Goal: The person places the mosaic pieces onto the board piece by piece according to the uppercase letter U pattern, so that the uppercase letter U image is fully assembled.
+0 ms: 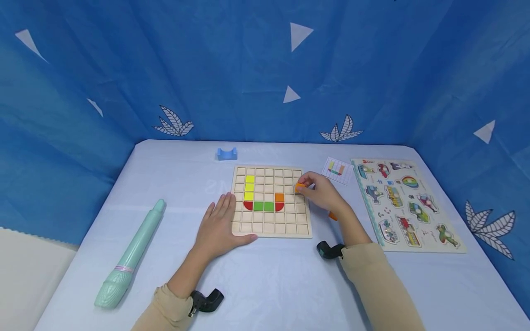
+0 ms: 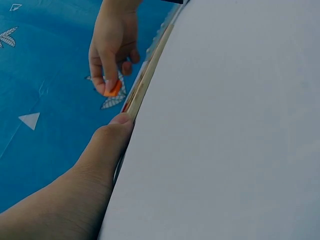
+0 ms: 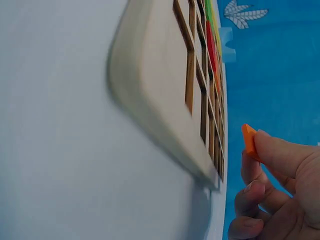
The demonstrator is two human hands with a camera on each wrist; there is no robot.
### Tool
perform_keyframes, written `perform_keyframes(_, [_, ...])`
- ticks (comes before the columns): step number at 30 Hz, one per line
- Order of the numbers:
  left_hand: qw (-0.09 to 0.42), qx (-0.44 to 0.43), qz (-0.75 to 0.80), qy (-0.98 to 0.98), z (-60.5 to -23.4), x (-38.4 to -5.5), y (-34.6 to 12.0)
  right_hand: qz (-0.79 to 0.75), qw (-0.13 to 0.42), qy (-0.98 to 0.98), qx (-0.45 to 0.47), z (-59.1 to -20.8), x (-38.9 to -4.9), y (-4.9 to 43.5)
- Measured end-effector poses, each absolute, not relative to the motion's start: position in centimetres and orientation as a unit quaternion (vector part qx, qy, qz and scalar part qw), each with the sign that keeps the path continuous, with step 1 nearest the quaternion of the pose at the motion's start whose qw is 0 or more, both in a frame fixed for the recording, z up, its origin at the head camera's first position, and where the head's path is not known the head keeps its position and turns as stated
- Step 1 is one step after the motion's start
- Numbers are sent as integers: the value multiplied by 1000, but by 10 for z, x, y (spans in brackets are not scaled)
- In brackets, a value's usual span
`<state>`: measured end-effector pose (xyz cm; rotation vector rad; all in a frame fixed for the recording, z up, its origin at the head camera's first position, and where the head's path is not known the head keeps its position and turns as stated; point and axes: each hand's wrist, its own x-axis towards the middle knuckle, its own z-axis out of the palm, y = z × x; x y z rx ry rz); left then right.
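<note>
A wooden grid board (image 1: 271, 228) lies flat on the white table. In its cells sit a column of yellow tiles (image 1: 249, 187), green tiles (image 1: 263, 206) between two red rounded pieces (image 1: 248, 206), and one orange tile (image 1: 279, 197) above the right red piece. The left hand (image 1: 218, 223) rests along the board's lower left, fingers extended at the left edge and thumb at the near edge. Thumb and fingers of the right hand (image 1: 322, 191) pinch another orange tile (image 3: 249, 142) over the board's right side. A loose orange piece (image 1: 332, 215) lies partly hidden by the right forearm.
A pattern card (image 1: 337, 170) lies beyond the right hand, beside a picture puzzle board (image 1: 414, 207). Behind the grid board stands a blue notched block (image 1: 227, 154). A mint-green microphone-shaped toy (image 1: 130, 257) lies at left. Blue cloth (image 1: 265, 69) hangs behind the table.
</note>
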<state>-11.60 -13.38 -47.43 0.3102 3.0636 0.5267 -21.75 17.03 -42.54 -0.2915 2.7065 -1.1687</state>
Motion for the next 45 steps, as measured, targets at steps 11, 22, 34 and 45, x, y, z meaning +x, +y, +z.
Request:
perform_keyframes(11, [12, 100, 164, 981, -475, -116, -133, -400, 102, 901, -135, -426, -228, 135])
perform_keyframes(22, [9, 103, 165, 981, -475, -116, -134, -383, 119, 906, -134, -429, -230, 119])
perform_keyframes(34, [10, 104, 164, 981, -473, -115, -134, -369, 114, 911, -143, -429, -230, 116])
perform_keyframes(45, [7, 103, 168, 980, -473, -116, -134, -353, 102, 918, -148, -432, -233, 115])
